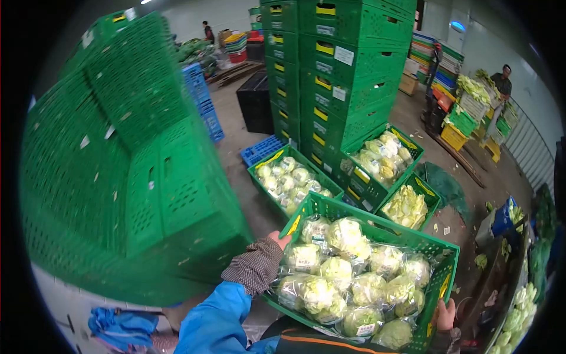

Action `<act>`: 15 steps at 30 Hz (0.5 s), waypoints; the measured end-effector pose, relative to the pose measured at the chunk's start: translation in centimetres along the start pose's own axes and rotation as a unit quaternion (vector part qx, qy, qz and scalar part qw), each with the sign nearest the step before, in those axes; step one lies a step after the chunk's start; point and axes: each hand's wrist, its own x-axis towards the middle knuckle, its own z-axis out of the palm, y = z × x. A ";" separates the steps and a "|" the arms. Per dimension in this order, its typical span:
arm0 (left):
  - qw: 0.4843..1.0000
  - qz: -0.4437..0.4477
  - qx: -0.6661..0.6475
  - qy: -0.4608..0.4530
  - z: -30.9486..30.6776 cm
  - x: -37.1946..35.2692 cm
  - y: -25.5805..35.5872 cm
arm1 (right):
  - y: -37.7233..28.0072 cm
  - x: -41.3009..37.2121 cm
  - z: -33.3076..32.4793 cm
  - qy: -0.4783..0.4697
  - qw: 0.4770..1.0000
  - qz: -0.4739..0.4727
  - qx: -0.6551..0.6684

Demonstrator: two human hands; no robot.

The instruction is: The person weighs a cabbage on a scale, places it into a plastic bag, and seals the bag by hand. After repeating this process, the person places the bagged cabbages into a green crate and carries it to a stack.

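Observation:
I carry a green plastic crate filled with several plastic-wrapped lettuce heads. My left hand, in a blue sleeve with a checked cuff, grips the crate's left end. At the lower right my right hand grips the crate's right corner. The crate hangs tilted above the floor.
A blurred stack of green crates looms close on the left. Ahead, filled green crates sit on the floor before a tall crate stack. A blue crate lies flat. A person stands at the back right.

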 end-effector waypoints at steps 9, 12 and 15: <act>0.993 -0.092 0.069 -0.031 -2.8 29.6 4.2 | -3.0 24.2 17.4 0.010 0.995 0.079 0.062; 0.988 -0.150 0.041 0.008 -5.0 36.3 2.7 | -2.8 29.3 24.9 0.008 0.995 0.089 0.040; 0.991 -0.122 -0.001 0.050 -7.0 46.6 -4.3 | -1.2 33.2 33.2 -0.002 0.987 0.114 0.115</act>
